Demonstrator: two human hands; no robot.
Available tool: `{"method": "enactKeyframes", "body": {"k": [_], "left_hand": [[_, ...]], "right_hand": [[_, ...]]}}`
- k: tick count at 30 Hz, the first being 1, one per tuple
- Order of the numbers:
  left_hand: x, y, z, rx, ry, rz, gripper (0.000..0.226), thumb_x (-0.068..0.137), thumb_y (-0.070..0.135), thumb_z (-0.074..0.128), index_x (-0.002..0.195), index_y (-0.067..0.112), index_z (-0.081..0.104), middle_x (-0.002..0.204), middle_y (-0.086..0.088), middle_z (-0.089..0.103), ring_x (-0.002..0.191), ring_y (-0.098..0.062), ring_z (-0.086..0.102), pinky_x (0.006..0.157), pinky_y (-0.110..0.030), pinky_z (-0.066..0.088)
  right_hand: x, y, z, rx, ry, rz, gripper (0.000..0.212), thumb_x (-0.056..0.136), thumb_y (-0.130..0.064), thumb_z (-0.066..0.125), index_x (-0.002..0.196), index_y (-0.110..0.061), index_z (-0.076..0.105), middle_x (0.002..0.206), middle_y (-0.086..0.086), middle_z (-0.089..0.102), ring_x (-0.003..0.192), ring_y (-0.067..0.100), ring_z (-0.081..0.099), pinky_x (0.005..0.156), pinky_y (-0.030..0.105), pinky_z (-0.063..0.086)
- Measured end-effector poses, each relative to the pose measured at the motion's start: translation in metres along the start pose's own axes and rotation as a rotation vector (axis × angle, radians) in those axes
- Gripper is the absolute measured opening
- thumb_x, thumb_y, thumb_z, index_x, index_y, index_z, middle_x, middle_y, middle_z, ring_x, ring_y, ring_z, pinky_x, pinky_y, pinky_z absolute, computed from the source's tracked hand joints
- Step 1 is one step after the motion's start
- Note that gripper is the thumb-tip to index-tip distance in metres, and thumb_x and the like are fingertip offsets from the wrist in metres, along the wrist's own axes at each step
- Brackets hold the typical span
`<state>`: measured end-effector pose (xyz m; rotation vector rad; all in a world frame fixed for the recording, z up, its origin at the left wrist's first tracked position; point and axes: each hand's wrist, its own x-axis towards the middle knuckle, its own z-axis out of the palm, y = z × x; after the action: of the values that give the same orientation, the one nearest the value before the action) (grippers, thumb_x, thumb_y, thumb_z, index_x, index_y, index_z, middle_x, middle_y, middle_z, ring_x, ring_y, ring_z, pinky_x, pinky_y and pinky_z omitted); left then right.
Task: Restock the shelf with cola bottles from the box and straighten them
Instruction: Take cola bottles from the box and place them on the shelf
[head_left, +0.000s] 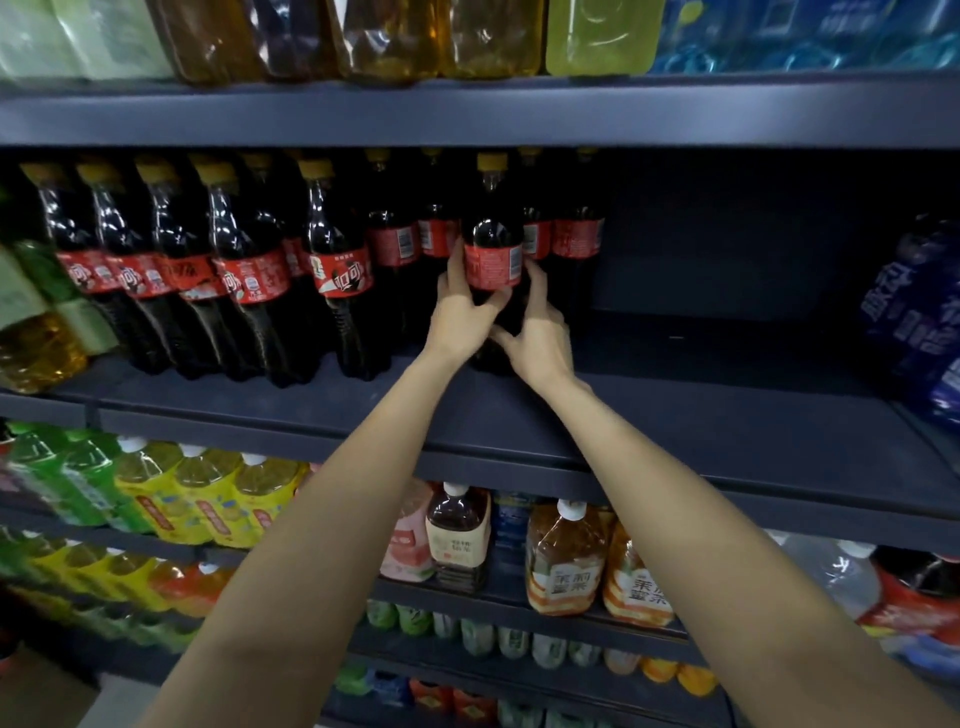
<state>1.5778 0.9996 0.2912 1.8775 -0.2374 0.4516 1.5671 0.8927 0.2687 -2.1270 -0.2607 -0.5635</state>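
A cola bottle (492, 244) with a yellow cap and red label stands upright on the dark middle shelf (675, 415), in front of other cola bottles. My left hand (462, 317) grips its left side below the label, thumb curled across the front. My right hand (540, 332) wraps its right side, fingers reaching up beside the label. A row of several cola bottles (249, 270) fills the shelf to the left. The box is out of view.
Right of the held bottle the shelf is bare up to blue bottles (919, 312) at the far right. Green and yellow tea bottles (36, 312) sit at the far left. Shelves above and below carry other drinks (566, 556).
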Motion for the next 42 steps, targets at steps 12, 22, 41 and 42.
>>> {"method": "enactKeyframes", "body": {"k": [12, 22, 41, 42], "left_hand": [[0.008, -0.014, -0.011, -0.126, -0.111, -0.228, 0.069, 0.097, 0.024, 0.051, 0.152, 0.027, 0.009, 0.157, -0.004, 0.022, 0.143, -0.019, 0.024, 0.110, -0.028, 0.026], [-0.072, 0.055, -0.028, 0.186, -0.154, -0.165, 0.044, 0.096, 0.027, 0.051, 0.139, 0.021, 0.043, 0.124, 0.005, 0.061, 0.118, -0.012, 0.054, 0.101, -0.031, 0.042], [-0.514, 0.167, 0.259, 0.216, -1.146, 0.065, 0.020, 0.086, 0.027, 0.060, 0.105, 0.022, 0.066, 0.095, 0.006, 0.069, 0.088, -0.014, 0.065, 0.079, -0.028, 0.049], [-0.542, 0.171, 0.279, 0.229, -1.243, -0.009, 0.016, 0.086, 0.024, 0.062, 0.102, 0.022, 0.067, 0.097, 0.003, 0.070, 0.091, -0.016, 0.065, 0.082, -0.029, 0.048]], "right_hand": [[0.039, -0.017, 0.033, -0.399, 0.014, 0.150, 0.077, 0.094, -0.014, 0.049, 0.151, -0.024, -0.002, 0.102, 0.017, 0.066, 0.091, 0.034, 0.064, 0.072, 0.039, 0.045], [-0.054, -0.036, -0.075, -0.428, -0.061, -0.190, 0.025, 0.092, -0.024, 0.056, 0.115, -0.014, 0.062, 0.118, 0.006, 0.062, 0.107, 0.026, 0.056, 0.088, 0.036, 0.041], [-0.621, 0.025, -0.405, -0.576, 0.068, 0.899, 0.032, 0.091, -0.027, 0.055, 0.124, -0.025, 0.053, 0.110, -0.006, 0.064, 0.098, 0.019, 0.063, 0.078, 0.032, 0.048], [-0.652, 0.026, -0.422, -0.546, 0.071, 0.997, 0.032, 0.092, -0.027, 0.054, 0.124, -0.025, 0.052, 0.110, -0.006, 0.065, 0.099, 0.019, 0.063, 0.079, 0.030, 0.046]]}}
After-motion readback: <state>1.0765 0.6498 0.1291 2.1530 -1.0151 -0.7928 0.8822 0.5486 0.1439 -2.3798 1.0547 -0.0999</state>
